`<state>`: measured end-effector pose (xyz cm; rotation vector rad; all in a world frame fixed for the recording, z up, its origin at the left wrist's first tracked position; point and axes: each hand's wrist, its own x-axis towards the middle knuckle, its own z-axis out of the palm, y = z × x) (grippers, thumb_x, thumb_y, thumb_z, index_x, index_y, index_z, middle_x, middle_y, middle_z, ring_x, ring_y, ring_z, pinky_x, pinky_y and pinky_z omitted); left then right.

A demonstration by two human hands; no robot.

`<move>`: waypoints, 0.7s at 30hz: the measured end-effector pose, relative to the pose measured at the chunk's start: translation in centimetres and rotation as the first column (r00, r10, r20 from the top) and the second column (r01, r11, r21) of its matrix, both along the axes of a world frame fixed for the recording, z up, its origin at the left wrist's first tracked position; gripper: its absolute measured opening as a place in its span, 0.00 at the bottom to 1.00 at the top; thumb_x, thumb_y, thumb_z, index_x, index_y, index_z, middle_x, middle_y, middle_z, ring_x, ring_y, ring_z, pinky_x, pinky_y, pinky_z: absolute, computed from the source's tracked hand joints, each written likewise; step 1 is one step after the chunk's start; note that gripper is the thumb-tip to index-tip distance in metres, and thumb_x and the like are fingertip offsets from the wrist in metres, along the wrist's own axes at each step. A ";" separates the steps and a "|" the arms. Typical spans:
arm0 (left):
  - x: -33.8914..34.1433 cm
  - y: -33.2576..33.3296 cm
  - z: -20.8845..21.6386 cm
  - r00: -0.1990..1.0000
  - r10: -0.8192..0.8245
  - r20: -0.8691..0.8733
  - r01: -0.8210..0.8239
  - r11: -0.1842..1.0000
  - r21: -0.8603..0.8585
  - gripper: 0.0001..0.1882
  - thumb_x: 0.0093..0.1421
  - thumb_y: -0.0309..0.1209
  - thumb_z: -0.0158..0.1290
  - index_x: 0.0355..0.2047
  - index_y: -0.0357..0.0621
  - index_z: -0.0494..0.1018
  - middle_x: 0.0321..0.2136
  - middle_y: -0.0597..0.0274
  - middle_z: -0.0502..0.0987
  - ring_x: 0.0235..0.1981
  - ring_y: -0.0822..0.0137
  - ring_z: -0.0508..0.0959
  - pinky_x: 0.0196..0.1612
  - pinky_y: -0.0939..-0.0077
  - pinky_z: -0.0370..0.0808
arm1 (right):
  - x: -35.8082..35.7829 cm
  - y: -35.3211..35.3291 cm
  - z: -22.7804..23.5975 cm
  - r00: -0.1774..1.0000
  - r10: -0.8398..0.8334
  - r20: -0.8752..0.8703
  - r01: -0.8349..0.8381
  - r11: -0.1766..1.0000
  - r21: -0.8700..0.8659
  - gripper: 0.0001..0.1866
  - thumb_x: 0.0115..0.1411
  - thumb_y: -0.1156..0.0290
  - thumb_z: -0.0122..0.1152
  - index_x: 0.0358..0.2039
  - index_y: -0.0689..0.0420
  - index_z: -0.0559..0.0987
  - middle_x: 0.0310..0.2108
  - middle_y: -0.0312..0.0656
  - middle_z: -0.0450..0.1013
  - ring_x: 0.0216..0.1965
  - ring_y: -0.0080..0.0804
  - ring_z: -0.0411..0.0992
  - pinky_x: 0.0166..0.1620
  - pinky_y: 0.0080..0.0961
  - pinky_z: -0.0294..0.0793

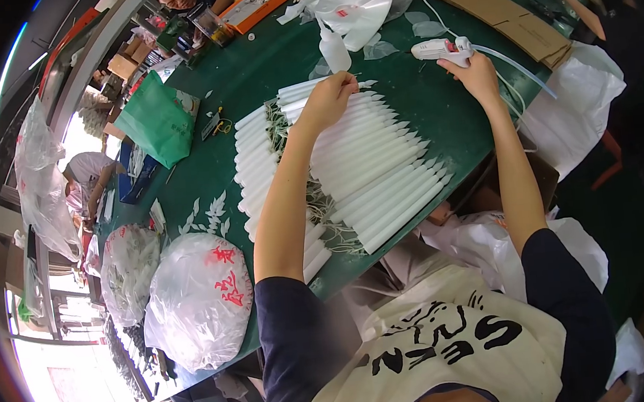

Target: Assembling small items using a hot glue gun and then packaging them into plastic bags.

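Observation:
On the green table, white candle-shaped sticks (367,151) with pointed flame-like tips lie side by side in a long row. A second row of white sticks (253,178) lies to their left, with thin pale wires (321,205) bunched between the rows. My left hand (331,99) is at the far end of the right row, fingers pinched close to the tips; what they pinch is too small to make out. My right hand (473,73) grips a white glue gun (435,49), held right of the row with its nozzle pointing left.
A white bottle (334,50) and a plastic bag (366,2) stand beyond the sticks. Loose white tips (215,206) and full clear bags (193,304) lie at left, near a green bag (158,117). Flat cardboard (501,13) lies at far right. Other people work around the table.

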<state>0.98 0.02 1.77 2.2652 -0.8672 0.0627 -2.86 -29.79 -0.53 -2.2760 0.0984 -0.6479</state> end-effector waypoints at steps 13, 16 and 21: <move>-0.2 -0.4 0.1 0.999 0.038 0.025 -0.037 0.999 -0.033 0.06 0.55 0.26 0.46 0.30 0.36 0.69 0.26 0.50 0.75 0.29 0.54 0.74 0.35 0.69 0.69 | -1.8 -1.1 -0.5 0.987 0.035 0.158 -0.025 0.998 -0.064 0.27 0.40 0.59 0.71 0.35 0.65 0.74 0.32 0.49 0.73 0.32 0.41 0.71 0.37 0.29 0.69; -0.3 -0.6 0.1 0.995 0.065 0.072 -0.062 0.997 -0.047 0.06 0.55 0.27 0.46 0.31 0.37 0.69 0.26 0.50 0.75 0.30 0.52 0.74 0.34 0.67 0.69 | -3.5 -0.7 -0.9 0.887 -0.067 0.457 0.191 0.954 -0.232 0.28 0.38 0.60 0.72 0.36 0.63 0.73 0.32 0.48 0.71 0.33 0.40 0.68 0.38 0.30 0.67; -0.6 -0.3 -0.4 0.978 0.129 0.165 -0.127 0.992 -0.023 0.06 0.57 0.28 0.45 0.31 0.39 0.69 0.27 0.52 0.75 0.30 0.53 0.74 0.35 0.67 0.69 | -8.4 2.8 -0.6 0.905 -0.284 0.317 0.332 0.937 -0.108 0.23 0.40 0.60 0.71 0.18 0.60 0.64 0.18 0.39 0.62 0.22 0.34 0.62 0.27 0.29 0.61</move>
